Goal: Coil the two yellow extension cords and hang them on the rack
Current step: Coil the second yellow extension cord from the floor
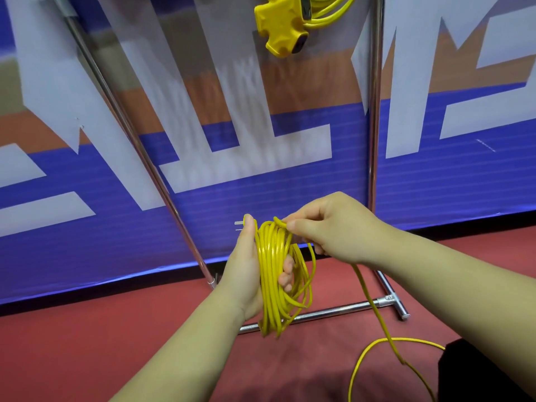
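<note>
My left hand [246, 268] grips a bundle of yellow cord loops [274, 274], with the plug's metal prongs [239, 223] sticking out above my thumb. Over the top of the bundle, my right hand [327, 227] pinches a strand of the same cord. The loose tail [377, 320] runs down from my right hand to the red floor and curves into a loop at the lower right. A second yellow cord with its multi-outlet head [282, 27] hangs from the rack at the top of the view.
The chrome rack has a slanted pole [124, 123], an upright pole [374, 111] and a base bar [327, 313] on the red floor. A blue, white and orange banner [87, 227] stands right behind it. Something dark [475, 369] sits at the lower right.
</note>
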{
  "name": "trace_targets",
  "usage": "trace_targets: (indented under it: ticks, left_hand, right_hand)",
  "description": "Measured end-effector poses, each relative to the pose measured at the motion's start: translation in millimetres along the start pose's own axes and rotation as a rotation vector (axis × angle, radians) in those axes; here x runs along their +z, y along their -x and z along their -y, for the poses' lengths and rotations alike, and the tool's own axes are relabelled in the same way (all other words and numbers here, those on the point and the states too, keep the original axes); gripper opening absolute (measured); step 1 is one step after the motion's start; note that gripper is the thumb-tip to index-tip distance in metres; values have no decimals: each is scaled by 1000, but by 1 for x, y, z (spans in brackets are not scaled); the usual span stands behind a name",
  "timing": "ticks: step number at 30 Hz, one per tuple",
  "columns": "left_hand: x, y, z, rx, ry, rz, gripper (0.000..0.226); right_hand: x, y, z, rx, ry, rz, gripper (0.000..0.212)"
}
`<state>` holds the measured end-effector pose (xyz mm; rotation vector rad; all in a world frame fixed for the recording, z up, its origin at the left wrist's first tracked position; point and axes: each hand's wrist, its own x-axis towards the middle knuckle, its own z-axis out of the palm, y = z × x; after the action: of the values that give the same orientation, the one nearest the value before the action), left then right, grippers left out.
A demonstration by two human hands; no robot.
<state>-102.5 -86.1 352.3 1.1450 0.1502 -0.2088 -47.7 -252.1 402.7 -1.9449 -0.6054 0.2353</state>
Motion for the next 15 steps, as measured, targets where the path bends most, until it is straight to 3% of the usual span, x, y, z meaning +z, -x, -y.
trace_targets:
  ticks: [5, 11, 15]
  left_hand:
    - [5, 0, 1, -5, 52, -96, 72]
    - [10, -2, -2, -14, 106, -206, 43]
    - [7, -8, -6, 80, 111, -344, 31]
  right_hand:
    - [11, 5, 3, -4, -20, 162, 33]
    - [23, 8, 4, -42, 18, 119, 18]
    - [27, 7, 3, -21, -51, 75, 10]
